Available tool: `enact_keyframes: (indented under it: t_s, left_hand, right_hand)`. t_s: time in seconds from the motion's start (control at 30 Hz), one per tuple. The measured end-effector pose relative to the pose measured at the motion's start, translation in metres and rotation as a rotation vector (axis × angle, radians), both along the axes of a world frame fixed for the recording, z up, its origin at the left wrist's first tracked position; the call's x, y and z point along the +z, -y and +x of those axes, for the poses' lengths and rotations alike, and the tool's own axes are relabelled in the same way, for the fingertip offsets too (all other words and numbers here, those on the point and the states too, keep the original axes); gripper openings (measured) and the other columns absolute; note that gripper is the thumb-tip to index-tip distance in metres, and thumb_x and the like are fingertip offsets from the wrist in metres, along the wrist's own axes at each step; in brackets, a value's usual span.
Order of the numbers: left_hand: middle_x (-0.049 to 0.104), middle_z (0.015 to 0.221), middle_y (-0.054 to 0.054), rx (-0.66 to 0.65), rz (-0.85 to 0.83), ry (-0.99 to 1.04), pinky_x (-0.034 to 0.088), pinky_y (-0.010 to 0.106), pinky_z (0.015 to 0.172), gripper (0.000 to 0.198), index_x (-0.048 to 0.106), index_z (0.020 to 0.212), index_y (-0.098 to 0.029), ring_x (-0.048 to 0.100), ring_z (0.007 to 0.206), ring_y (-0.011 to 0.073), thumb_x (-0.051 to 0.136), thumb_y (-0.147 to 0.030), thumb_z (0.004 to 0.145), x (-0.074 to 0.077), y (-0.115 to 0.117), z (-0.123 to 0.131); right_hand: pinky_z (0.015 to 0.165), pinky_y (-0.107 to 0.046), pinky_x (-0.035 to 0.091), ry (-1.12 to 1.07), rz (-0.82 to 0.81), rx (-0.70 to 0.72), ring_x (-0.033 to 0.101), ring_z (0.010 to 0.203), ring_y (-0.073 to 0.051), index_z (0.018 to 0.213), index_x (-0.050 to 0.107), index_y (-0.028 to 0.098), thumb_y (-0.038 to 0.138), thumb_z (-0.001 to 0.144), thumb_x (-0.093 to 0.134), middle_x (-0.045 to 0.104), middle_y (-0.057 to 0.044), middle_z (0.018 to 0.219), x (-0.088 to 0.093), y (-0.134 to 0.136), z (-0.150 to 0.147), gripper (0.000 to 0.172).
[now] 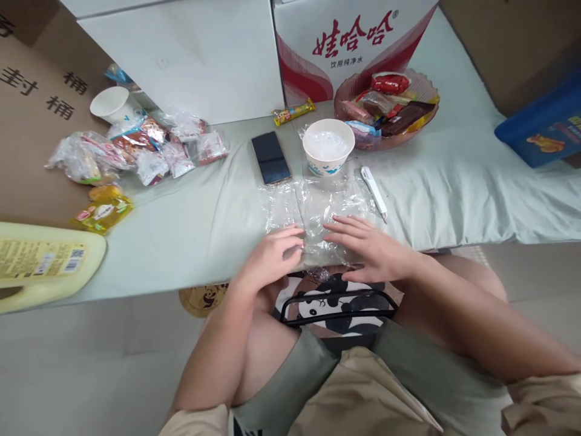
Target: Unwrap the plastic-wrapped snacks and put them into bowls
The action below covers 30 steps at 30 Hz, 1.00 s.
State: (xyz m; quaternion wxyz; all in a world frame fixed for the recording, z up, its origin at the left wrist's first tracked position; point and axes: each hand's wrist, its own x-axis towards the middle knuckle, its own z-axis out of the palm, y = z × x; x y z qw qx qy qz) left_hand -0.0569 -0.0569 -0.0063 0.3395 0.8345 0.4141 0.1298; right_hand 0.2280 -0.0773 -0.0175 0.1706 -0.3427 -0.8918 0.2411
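Observation:
A sheet of clear plastic wrap (313, 206) lies on the pale green cloth (190, 212) at the front edge. My left hand (272, 254) rests on the sheet's near left edge with its fingers curled against it. My right hand (367, 245) lies flat on the sheet's near right part, fingers stretched out and apart. A white paper bowl (328, 147) holding something clear and white stands just behind the sheet. A white pen-like tool (374, 192) lies to the right of the sheet.
A black phone (271, 157) lies left of the bowl. A pink dish (426, 91) of wrapped snacks stands at the back right, snack packets (136, 151) and a paper cup (110, 103) at the left. A yellow jug (40, 263) lies at the far left, cartons (349, 42) behind.

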Motion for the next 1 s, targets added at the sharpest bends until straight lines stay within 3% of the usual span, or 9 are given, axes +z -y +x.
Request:
enact_keyframes:
  t_s: [0.07, 0.17, 0.27, 0.37, 0.5, 0.6, 0.77, 0.87, 1.0]
  left_hand:
    - [0.075, 0.13, 0.008, 0.148, -0.022, 0.102, 0.054, 0.052, 0.11, 0.024, 0.077, 0.096, -0.023, 0.068, 0.126, 0.0271, 0.054, -0.018, 0.092, 0.0, -0.008, -0.011]
    - [0.076, 0.126, 0.008, 0.256, -0.013, 0.185, 0.055, 0.052, 0.108, 0.025, 0.078, 0.098, -0.023, 0.072, 0.12, 0.0262, 0.054, -0.023, 0.092, 0.007, -0.014, -0.023]
    - [0.069, 0.141, 0.01, 0.096, 0.001, 0.209, 0.048, 0.052, 0.118, 0.036, 0.075, 0.117, -0.022, 0.058, 0.14, 0.0308, 0.069, -0.032, 0.083, 0.013, -0.012, -0.028]
    - [0.06, 0.152, 0.01, 0.023, 0.012, 0.112, 0.04, 0.052, 0.124, 0.061, 0.068, 0.133, -0.023, 0.043, 0.152, 0.0333, 0.08, -0.03, 0.073, 0.013, -0.01, -0.03]
    - [0.079, 0.116, 0.008, 0.346, 0.038, 0.204, 0.053, 0.047, 0.111, 0.019, 0.077, 0.098, -0.021, 0.069, 0.123, 0.0281, 0.066, -0.027, 0.084, 0.003, -0.017, -0.033]
    - [0.077, 0.082, 0.004, 0.619, -0.081, 0.498, 0.062, 0.035, 0.083, 0.016, 0.073, 0.084, -0.02, 0.075, 0.082, 0.0208, 0.073, -0.034, 0.077, -0.002, -0.027, -0.034]
    - [0.053, 0.052, -0.005, 0.873, -0.23, 0.822, 0.048, 0.021, 0.051, 0.027, 0.06, 0.07, -0.02, 0.052, 0.047, 0.009, 0.076, -0.041, 0.074, -0.003, -0.042, -0.021]
    - [0.045, 0.048, -0.007, 1.004, -0.204, 0.689, 0.026, 0.021, 0.039, 0.022, 0.056, 0.072, -0.022, 0.038, 0.039, 0.0081, 0.068, -0.038, 0.081, -0.007, -0.049, -0.014]
    - [0.047, 0.047, -0.005, 1.035, -0.09, 0.243, 0.029, 0.025, 0.048, 0.021, 0.055, 0.068, -0.022, 0.042, 0.044, 0.0118, 0.06, -0.031, 0.086, -0.014, -0.053, -0.015]
  right_hand:
    - [0.12, -0.064, 0.038, 0.054, 0.008, -0.013, 0.04, 0.152, -0.038, 0.141, 0.061, 0.02, 0.033, 0.085, 0.072, 0.049, -0.015, 0.16, -0.001, 0.006, 0.001, 0.059]
    - [0.114, -0.061, 0.045, -0.049, 0.052, -0.098, 0.058, 0.138, -0.036, 0.103, 0.074, 0.021, 0.018, 0.087, 0.06, 0.069, -0.012, 0.139, 0.001, 0.007, 0.001, 0.022]
    - [0.095, -0.045, 0.058, -0.293, -0.071, -0.341, 0.075, 0.104, -0.026, 0.088, 0.069, 0.022, 0.018, 0.09, 0.054, 0.08, -0.007, 0.1, 0.008, 0.001, 0.001, 0.015]
    - [0.074, -0.033, 0.06, -0.578, -0.326, -0.651, 0.074, 0.075, -0.018, 0.088, 0.064, 0.022, 0.027, 0.094, 0.057, 0.076, -0.003, 0.078, 0.013, -0.008, 0.001, 0.011]
    - [0.058, -0.024, 0.054, -0.849, -0.493, -0.83, 0.069, 0.061, -0.012, 0.093, 0.063, 0.023, 0.044, 0.09, 0.068, 0.073, 0.0, 0.075, 0.007, -0.022, 0.001, 0.022]
    - [0.053, -0.023, 0.049, -0.916, -0.488, -0.903, 0.067, 0.06, -0.011, 0.095, 0.064, 0.022, 0.053, 0.086, 0.072, 0.074, -0.001, 0.078, 0.0, -0.03, 0.001, 0.032]
    - [0.076, -0.031, 0.056, -0.834, -0.399, -0.895, 0.072, 0.078, -0.016, 0.093, 0.065, 0.023, 0.061, 0.089, 0.066, 0.074, -0.002, 0.08, -0.001, -0.032, 0.002, 0.038]
    - [0.069, -0.032, 0.053, -0.662, -0.378, -0.876, 0.067, 0.065, -0.017, 0.093, 0.064, 0.022, 0.061, 0.095, 0.055, 0.069, -0.001, 0.07, 0.001, -0.032, 0.002, 0.04]
    - [0.065, -0.034, 0.048, -0.295, -0.285, -0.953, 0.061, 0.059, -0.019, 0.11, 0.066, 0.021, 0.047, 0.1, 0.046, 0.065, -0.003, 0.069, 0.002, -0.036, 0.001, 0.035]
